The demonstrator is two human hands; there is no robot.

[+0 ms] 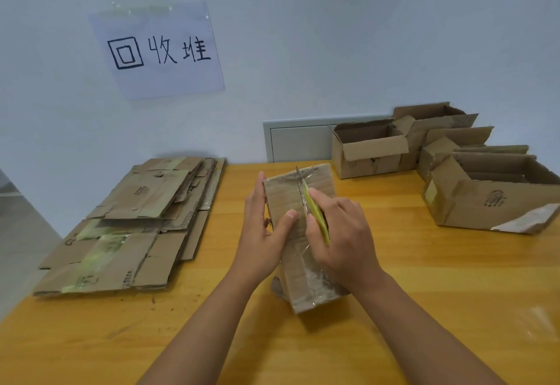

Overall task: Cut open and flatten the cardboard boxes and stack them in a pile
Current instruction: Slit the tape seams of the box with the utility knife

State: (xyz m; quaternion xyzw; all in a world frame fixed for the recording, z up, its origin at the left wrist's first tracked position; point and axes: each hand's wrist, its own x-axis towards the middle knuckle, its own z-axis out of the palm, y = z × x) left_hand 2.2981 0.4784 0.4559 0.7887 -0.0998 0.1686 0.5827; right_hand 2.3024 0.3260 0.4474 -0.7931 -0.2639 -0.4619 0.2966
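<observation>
Done so far: I see a pile of flat brown cardboard sheets [130,224] on the left side of the yellow wooden table [424,309]. I think many boxes are already cut and squashed flat.
Left to do: A bunch of open brown cardboard boxes [439,166] sits at the back right, well apart from the pile. They stand up, flaps open, not flat yet. So I judge there is more work ahead.
Box in hand: The small brown cardboard box with clear tape [303,233] is in the middle of the table, between the pile and the open boxes. It looks closed, with shiny, crinkly tape running down its top.
My left hand [263,233]: It holds the small box by its left side, thumb pressing on the top.
My right hand [342,239]: Its fingers are wrapped round a yellow-green handled cutting tool [315,211]. The thin metal blade points away from me along the tape line.
Step now: I think I am cutting the tape open.
</observation>
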